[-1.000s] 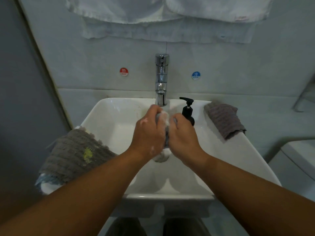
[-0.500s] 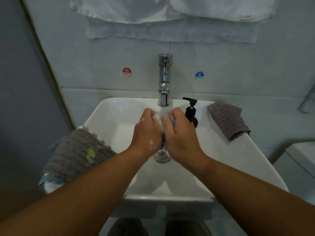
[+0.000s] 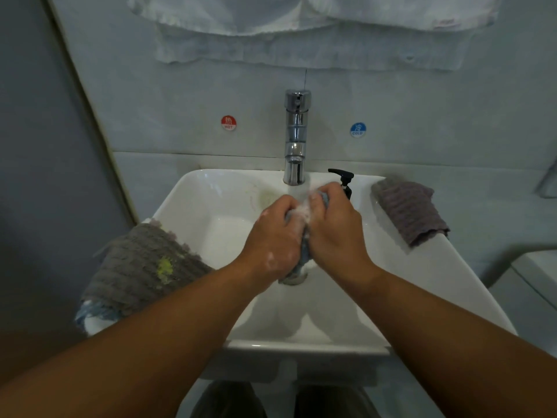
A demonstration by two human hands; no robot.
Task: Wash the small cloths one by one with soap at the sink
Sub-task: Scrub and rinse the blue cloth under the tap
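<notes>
Over the white sink (image 3: 211,206), my left hand (image 3: 272,236) and my right hand (image 3: 334,227) both grip a small sudsy blue-grey cloth (image 3: 303,218) bunched between them, just below the chrome tap (image 3: 296,137). Foam covers the cloth's top and dots my left hand. A grey cloth with a yellow stain (image 3: 144,267) hangs over the sink's left rim, on top of a blue-white cloth (image 3: 87,312). A folded grey-purple cloth (image 3: 410,209) lies on the right rim. The black soap pump (image 3: 343,179) stands behind my right hand, partly hidden.
White towels (image 3: 301,28) hang on the wall above the tap. Red hot (image 3: 228,122) and blue cold (image 3: 357,130) stickers flank the tap. A grey wall closes in on the left; a white fixture (image 3: 536,285) sits low at the right.
My hands have rubbed the cloth against itself: the right hand moved up toward the tap and pump, the left hand slid lower. More foam shows on the cloth.
</notes>
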